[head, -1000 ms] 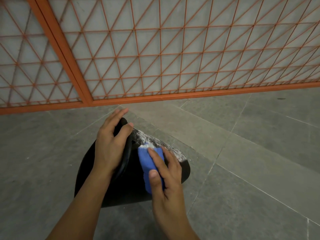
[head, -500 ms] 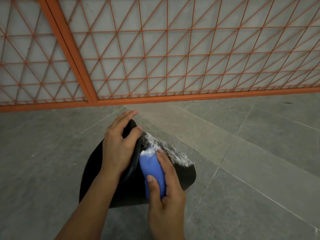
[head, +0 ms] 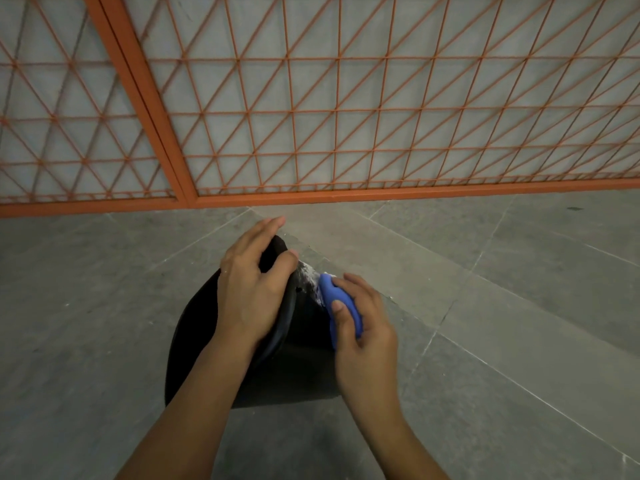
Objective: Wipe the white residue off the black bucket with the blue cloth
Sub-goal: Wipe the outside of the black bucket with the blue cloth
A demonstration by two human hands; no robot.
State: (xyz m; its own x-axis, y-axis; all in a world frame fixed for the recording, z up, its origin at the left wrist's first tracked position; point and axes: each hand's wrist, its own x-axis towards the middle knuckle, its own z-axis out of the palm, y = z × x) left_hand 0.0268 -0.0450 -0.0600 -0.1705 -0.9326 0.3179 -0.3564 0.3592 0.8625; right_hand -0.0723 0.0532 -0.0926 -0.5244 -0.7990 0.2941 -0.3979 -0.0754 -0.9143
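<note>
From the head camera, looking down: the black plastic bucket (head: 298, 368) lies tipped on its side on the grey stone-tiled floor (head: 502, 323), its long axis running roughly left to right across the view, the open mouth turned to the left and the base end hidden to the right behind the person's right hand (head: 363, 327). The left hand (head: 252, 289) grips the thick rolled rim, fingers curled over the far edge and thumb hooked across the near side, so the bucket is held fast at its mouth. The bucket's wall is smooth and matte, dark right through, with one small pale fleck just under the rim. White powdery residue (head: 310, 273) shows as a chalky streaked patch on the upper outer wall, just right of the left thumb and touching the cloth's far end. The right hand holds the bunched blue cloth (head: 337, 303) tight, thumb lying along its near side and fingers wrapped over the top, pressing it against the bucket's wall. The cloth's tip carries a white smear where it meets the residue. Beyond the bucket, an orange metal lattice gate (head: 346, 133) stands along the floor's far edge, pale wall behind it.
</note>
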